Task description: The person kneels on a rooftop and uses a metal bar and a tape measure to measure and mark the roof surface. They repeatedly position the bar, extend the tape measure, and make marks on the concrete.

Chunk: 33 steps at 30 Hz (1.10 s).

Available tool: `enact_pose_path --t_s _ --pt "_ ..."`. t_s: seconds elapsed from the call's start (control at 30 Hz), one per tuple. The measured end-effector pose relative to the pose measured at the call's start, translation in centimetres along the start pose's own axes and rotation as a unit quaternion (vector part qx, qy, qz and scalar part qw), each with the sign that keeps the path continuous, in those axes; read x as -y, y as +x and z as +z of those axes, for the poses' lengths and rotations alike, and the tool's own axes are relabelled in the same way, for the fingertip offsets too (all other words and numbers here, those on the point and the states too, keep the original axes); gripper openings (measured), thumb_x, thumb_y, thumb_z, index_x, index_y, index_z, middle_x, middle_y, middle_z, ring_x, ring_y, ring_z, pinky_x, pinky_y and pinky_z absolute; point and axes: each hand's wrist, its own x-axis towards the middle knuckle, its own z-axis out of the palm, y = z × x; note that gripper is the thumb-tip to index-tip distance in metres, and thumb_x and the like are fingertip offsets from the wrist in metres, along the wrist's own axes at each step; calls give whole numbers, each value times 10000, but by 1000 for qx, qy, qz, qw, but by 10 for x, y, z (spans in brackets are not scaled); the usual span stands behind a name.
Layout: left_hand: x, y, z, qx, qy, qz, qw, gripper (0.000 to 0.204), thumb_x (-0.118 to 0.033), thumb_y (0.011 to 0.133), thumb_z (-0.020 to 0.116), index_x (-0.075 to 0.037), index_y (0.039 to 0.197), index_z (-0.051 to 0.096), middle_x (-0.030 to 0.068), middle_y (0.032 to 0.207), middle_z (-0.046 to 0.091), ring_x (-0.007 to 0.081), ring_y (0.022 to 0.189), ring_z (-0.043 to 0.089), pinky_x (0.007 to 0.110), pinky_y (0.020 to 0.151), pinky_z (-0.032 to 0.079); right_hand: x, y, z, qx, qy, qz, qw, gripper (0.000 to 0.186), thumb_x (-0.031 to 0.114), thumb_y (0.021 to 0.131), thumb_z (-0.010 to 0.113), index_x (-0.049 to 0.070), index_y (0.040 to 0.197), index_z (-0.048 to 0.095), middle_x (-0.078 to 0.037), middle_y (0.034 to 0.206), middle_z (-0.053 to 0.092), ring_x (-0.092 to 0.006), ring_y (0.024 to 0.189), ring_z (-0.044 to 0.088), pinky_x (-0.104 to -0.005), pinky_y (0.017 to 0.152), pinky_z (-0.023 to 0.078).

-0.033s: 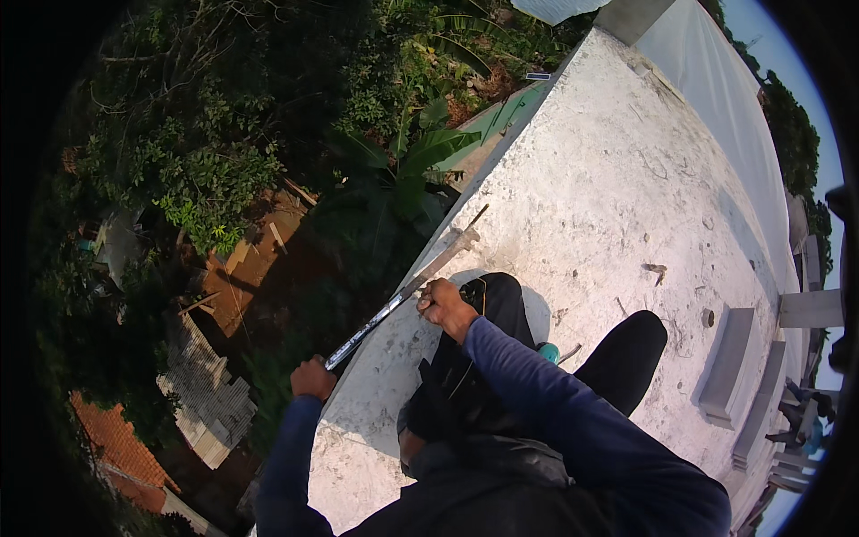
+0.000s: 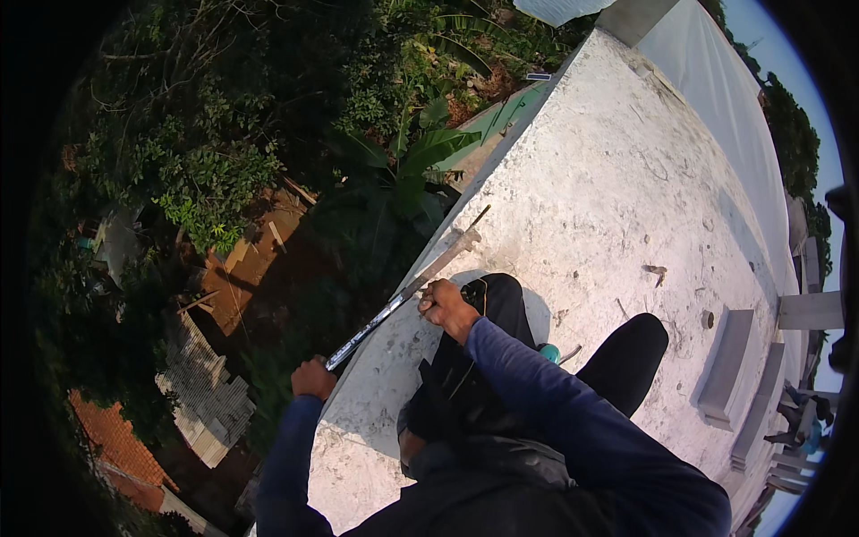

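Note:
A long narrow bar (image 2: 387, 311) lies slanting along the left edge of the pale concrete slab (image 2: 617, 170). Its near part is shiny silver; the far part is rusty brown and widens at the tip, where a thin dark rod (image 2: 481, 217) sticks out. My left hand (image 2: 313, 379) is closed around the silver end, out at the drop. Beside the bar's middle, my right hand (image 2: 447, 310) is closed in a fist. A small brownish end shows at its fingers, but what they hold is hidden. My bent dark-trousered knees are close by on the slab.
Left of the slab edge is a deep drop to trees, a tin roof (image 2: 210, 398) and an orange tiled roof (image 2: 112, 438). A teal object (image 2: 549, 353) lies between my knees. Grey beams (image 2: 727, 367) stand on the right, with a person (image 2: 805, 416) beyond.

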Motion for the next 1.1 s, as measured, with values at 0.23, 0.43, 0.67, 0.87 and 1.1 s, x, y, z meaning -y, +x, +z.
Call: enact_pose_path --t_s 0.23,0.43,0.67,0.87,1.1 --pt "19 55 49 15 4 15 1000 295 -196 749 653 -88 1003 757 218 978 729 418 928 706 511 840 575 -4 8 -6 17 11 8 1000 134 -3 925 410 77 890 511 -65 748 451 -161 553 358 -320 464 286" --pt "19 66 74 34 -4 -41 999 323 -248 758 688 -104 1035 767 210 996 739 420 962 710 518 876 573 -3 13 -6 22 -48 -32 998 177 -7 935 400 98 796 430 -34 664 392 -139 516 336 -296 449 283" --pt "21 46 66 -10 -41 -14 999 257 -199 744 671 -80 952 763 225 981 734 414 939 715 508 852 579 5 37 -18 69 -37 -8 997 150 2 945 397 66 823 455 -52 710 412 -150 548 353 -313 445 276" --pt "18 82 95 3 -31 -19 999 255 -240 765 690 -93 957 770 207 964 737 397 924 721 492 831 583 3 29 -9 17 -63 -35 997 134 30 962 410 47 848 478 -70 709 434 -169 531 379 -321 428 281" --pt "14 44 63 17 9 -40 999 286 -243 762 674 -119 997 778 218 1007 739 410 956 719 503 860 581 -1 19 -4 14 -75 -20 997 154 13 947 412 87 832 482 -47 689 433 -154 544 376 -325 452 312"
